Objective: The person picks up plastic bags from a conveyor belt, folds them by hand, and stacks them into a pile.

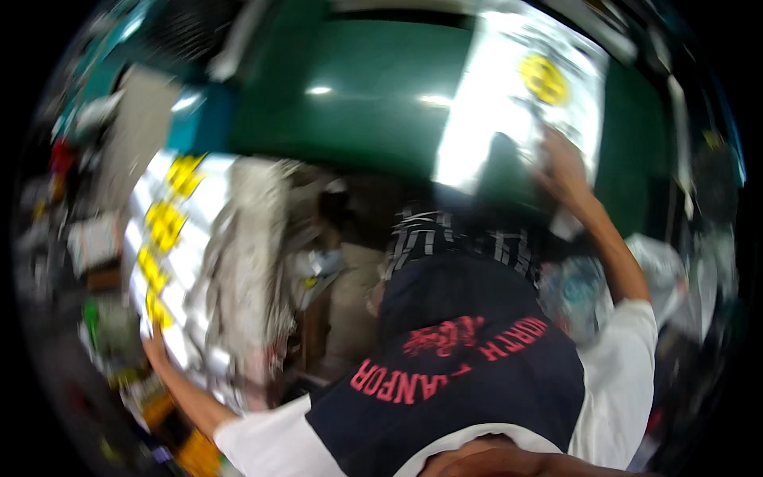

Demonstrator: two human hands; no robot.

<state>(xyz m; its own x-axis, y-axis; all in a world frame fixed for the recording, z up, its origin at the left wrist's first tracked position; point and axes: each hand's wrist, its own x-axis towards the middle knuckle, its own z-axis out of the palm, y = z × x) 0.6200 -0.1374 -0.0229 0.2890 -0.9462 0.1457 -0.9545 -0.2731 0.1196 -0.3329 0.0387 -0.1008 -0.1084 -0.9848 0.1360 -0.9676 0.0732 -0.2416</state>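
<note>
A shiny silver plastic bag (509,87) with a round yellow print lies on a green surface at the upper right. My right hand (563,165) is over its lower right part, fingers toward the print; blur hides how far they are bent. Low on the left, my left hand (155,343) touches the outer edge of a pile of silver bags (195,230), whose yellow prints show in a row. Its fingers are smeared and partly lost against the bags, so I cannot tell whether it grips one.
The green surface (366,87), glossy like a belt or table top, runs across the top. Rough greyish-white material (258,238) borders the pile. Clear plastic bags (576,294) sit beside my right arm. Mixed goods (111,334) clutter the far left.
</note>
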